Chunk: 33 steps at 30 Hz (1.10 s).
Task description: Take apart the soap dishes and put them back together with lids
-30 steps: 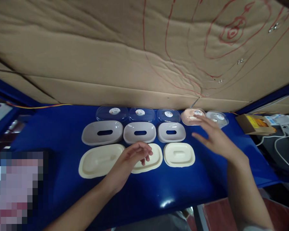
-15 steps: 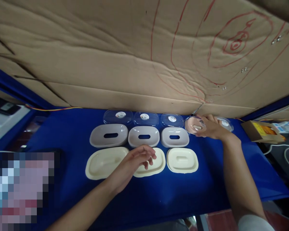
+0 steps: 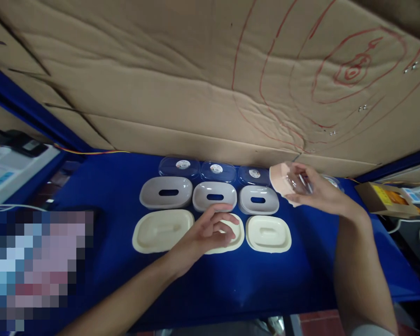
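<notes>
My right hand grips a pinkish oval container with a clear lid at the back right, tilted up off the blue table. My left hand hovers over the middle cream oval tray, fingers curved and apart, holding nothing. Beside that tray lie a larger cream tray and a smaller cream tray. Behind them stand three grey oval bowls with slotted bottoms: large, medium and small. Clear labelled lids line the back.
A cardboard wall with red drawn lines rises behind the blue table. To the right are an open cardboard box and white cables. Another clear lid sits partly behind my right hand. A pixelated patch covers the lower left.
My right hand has reached to the pinkish container, closed on it and tipped it up from the table. My left hand has stayed over the middle cream tray, its fingers spreading slightly.
</notes>
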### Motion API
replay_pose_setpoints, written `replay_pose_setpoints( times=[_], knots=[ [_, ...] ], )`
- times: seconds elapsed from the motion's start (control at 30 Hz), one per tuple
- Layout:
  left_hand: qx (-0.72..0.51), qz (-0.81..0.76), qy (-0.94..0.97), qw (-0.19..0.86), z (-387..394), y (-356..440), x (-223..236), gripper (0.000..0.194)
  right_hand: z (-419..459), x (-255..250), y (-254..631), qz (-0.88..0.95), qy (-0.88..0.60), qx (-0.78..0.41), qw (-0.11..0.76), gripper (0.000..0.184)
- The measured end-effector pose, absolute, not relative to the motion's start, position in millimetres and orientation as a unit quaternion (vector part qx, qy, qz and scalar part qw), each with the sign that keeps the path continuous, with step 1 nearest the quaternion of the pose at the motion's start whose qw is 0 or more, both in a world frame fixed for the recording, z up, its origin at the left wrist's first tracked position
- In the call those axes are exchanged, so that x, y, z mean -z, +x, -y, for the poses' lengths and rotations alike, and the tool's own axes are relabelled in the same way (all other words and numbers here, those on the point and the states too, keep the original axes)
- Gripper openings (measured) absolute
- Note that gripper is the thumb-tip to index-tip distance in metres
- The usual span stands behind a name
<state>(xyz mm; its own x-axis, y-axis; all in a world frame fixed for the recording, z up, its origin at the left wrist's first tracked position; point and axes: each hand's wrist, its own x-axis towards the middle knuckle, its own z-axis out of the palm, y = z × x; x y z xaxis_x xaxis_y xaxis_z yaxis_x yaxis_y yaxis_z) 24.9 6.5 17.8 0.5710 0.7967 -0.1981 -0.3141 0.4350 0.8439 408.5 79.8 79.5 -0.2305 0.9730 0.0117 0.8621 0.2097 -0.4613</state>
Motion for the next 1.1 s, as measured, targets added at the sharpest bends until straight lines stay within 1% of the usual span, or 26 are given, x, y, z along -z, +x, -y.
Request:
replay_pose_setpoints(
  times=[0.07,0.13,0.17,0.2,0.3,0.37,0.43,0.5,0.57,0.6,0.67,0.77,0.9,1.03,1.1],
  knots=[
    [-0.363,-0.265,0.399,0.799,-3.8,26.5,-11.8,0.087,-60.2,-94.8,373.3,0.805,-0.530,-0.208,0.165,0.098],
    [-0.366,-0.218,0.412,0.806,-1.4,28.2,-5.6,0.118,-42.1,-104.8,332.1,0.842,-0.468,-0.227,0.140,0.104],
    [-0.363,-0.200,0.415,0.810,-0.5,28.8,-3.4,0.129,-34.8,-107.2,312.3,0.859,-0.439,-0.234,0.122,0.108],
    [-0.361,-0.192,0.415,0.813,0.2,29.1,-1.9,0.135,-29.2,-108.3,294.9,0.870,-0.418,-0.238,0.107,0.111],
    [-0.378,-0.232,0.394,0.805,1.1,28.6,-2.3,0.136,-23.6,-107.5,266.2,0.881,-0.398,-0.240,0.092,0.114],
    [-0.388,-0.270,0.381,0.794,1.4,28.0,-3.9,0.134,-28.2,-107.5,271.0,0.881,-0.392,-0.246,0.099,0.114],
    [-0.385,-0.282,0.373,0.796,2.2,27.8,-3.5,0.135,-37.9,-108.9,292.8,0.875,-0.398,-0.249,0.114,0.112],
    [-0.376,-0.276,0.367,0.805,3.6,28.4,-0.5,0.136,-51.9,-109.1,325.4,0.855,-0.447,-0.223,0.140,0.107],
    [-0.371,-0.263,0.367,0.812,5.0,29.3,3.5,0.137,-68.7,-104.2,361.8,0.810,-0.544,-0.165,0.148,0.106],
    [-0.369,-0.255,0.367,0.815,5.5,29.6,5.0,0.136,-77.5,-99.2,379.2,0.781,-0.597,-0.136,0.122,0.107],
    [-0.364,-0.243,0.367,0.821,6.1,29.5,5.6,0.134,-94.7,-84.3,408.8,0.725,-0.680,-0.101,0.042,0.107],
    [-0.352,-0.258,0.361,0.824,6.2,27.6,-0.7,0.130,-115.8,-56.2,434.4,0.706,-0.696,-0.128,-0.022,0.103],
    [-0.349,-0.291,0.348,0.820,5.9,24.9,-12.0,0.130,-132.9,-28.5,441.6,0.725,-0.671,-0.155,-0.029,0.107],
    [-0.343,-0.298,0.344,0.822,5.6,24.1,-15.8,0.130,-141.6,-17.6,443.4,0.741,-0.653,-0.155,-0.018,0.112],
    [-0.341,-0.296,0.345,0.823,5.3,23.9,-16.2,0.130,-144.0,-15.7,445.3,0.752,-0.641,-0.155,-0.012,0.111]
  ],
)
